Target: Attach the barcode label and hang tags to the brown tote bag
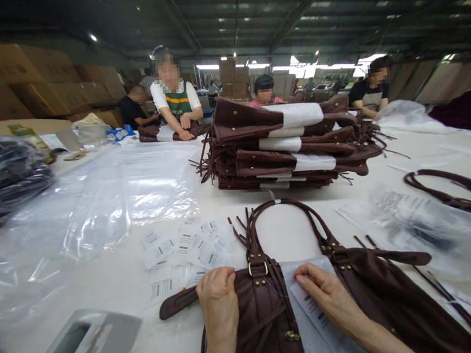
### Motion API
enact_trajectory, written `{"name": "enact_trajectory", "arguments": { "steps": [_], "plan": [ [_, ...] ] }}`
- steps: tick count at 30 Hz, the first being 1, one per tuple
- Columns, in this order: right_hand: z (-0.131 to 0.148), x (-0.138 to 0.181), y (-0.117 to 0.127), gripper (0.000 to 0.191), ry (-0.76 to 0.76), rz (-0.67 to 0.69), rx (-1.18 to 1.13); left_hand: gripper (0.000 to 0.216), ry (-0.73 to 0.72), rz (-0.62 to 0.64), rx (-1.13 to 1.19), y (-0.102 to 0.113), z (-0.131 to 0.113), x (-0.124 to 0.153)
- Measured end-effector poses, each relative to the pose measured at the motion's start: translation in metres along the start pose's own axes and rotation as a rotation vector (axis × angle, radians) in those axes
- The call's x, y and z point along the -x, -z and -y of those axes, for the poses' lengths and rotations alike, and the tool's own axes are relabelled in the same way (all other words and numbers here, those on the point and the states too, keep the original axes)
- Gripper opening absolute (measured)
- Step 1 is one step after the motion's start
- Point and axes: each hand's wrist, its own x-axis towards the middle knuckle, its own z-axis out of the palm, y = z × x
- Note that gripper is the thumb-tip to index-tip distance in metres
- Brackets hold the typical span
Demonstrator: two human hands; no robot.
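Observation:
A dark brown handbag (258,314) with brass fittings lies in front of me, its handles (280,201) looped away from me. White paper (290,274) is wrapped around its middle. My right hand (325,290) is closed in a pinch over the paper, at the upper end of a white printed tag (315,314). A thin string curves from near the tag towards the left strap. My left hand (218,296) is closed at the bag's upper left edge, beside the side tab (177,303); what its fingers hold is hidden.
Several loose printed tags (184,246) lie beyond my left hand. Clear plastic bags (136,192) spread at left, near a grey box-like holder (81,350). Stacked brown handbags (282,143) stand ahead. Another bag's handles (450,182) lie at right. Co-workers (175,101) are across the table.

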Motion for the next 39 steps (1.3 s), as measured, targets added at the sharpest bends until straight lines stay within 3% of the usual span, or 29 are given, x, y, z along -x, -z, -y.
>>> {"name": "enact_trajectory", "arguments": {
  "steps": [6,9,11,15,19,26,32,37,39],
  "plan": [
    [0.005,0.002,0.002,0.024,0.018,0.003,0.027,0.021,0.004,-0.134,0.036,-0.001,-0.001,0.001],
    [0.011,0.004,0.004,0.023,0.073,0.024,0.042,0.021,0.011,-0.176,0.166,0.006,-0.004,0.001],
    [0.014,0.004,0.004,0.021,0.128,0.009,0.075,0.02,0.075,-0.144,0.334,0.011,-0.009,0.001],
    [0.021,0.0,0.001,0.021,0.215,-0.016,0.133,0.021,0.248,0.042,0.657,0.013,-0.022,0.003],
    [0.033,-0.009,-0.007,0.025,0.254,0.055,0.219,0.016,0.275,0.128,0.845,0.01,-0.029,0.004],
    [0.042,-0.019,-0.027,0.026,0.308,0.106,0.151,0.016,0.175,0.335,0.756,0.008,-0.03,0.007],
    [0.032,-0.019,-0.032,0.02,0.386,-0.051,0.06,0.02,0.038,0.439,0.601,0.005,-0.035,0.009],
    [0.035,-0.017,-0.025,0.015,0.587,-0.217,0.28,0.032,0.024,0.447,0.451,-0.001,-0.037,0.01],
    [0.037,-0.015,-0.022,0.014,0.616,-0.212,0.335,0.033,0.068,0.426,0.476,-0.002,-0.037,0.01]
  ]
}}
